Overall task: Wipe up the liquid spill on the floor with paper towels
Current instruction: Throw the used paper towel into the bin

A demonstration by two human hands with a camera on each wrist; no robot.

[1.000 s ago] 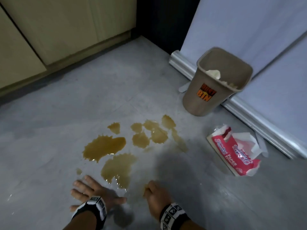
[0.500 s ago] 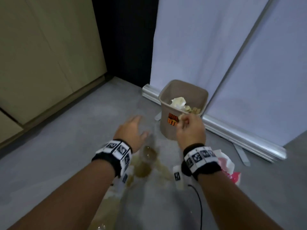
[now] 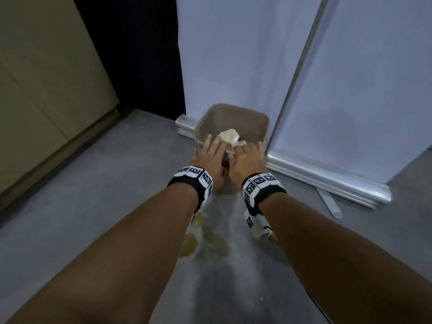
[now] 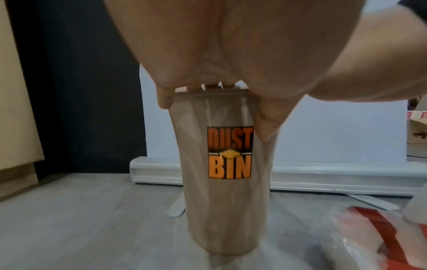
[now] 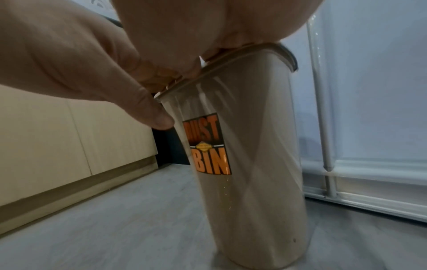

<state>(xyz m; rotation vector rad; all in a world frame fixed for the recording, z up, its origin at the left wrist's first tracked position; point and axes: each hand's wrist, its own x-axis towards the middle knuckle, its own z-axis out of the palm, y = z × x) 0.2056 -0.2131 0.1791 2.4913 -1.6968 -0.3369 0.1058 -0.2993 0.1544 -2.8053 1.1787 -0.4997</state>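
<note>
Grey floor [image 3: 121, 188]. Beige cabinets [image 3: 46, 90] along left. Dark gap [image 3: 131, 54] at far corner. Pale roll-up banners [image 3: 233, 54] on silver bases [image 3: 327, 181], far right.

A tall beige wooden cabinet [image 3: 46, 94] with a recessed plinth fills the left side, its base meeting the grey floor. Next to it a black panel [image 3: 131, 54] runs upward into the corner. To the right stand two pale bluish-white roll-up banners [image 3: 233, 54], side by side, the nearer one carried on a slim silver pole [image 3: 301, 69]. Each rises from a long silver aluminium base [image 3: 327, 176] lying on the floor, with a flat white foot [image 3: 329, 204] sticking out toward the viewer. In the left wrist view a cardboard box [image 4: 417, 135] with red printing sits at the far right edge.
</note>
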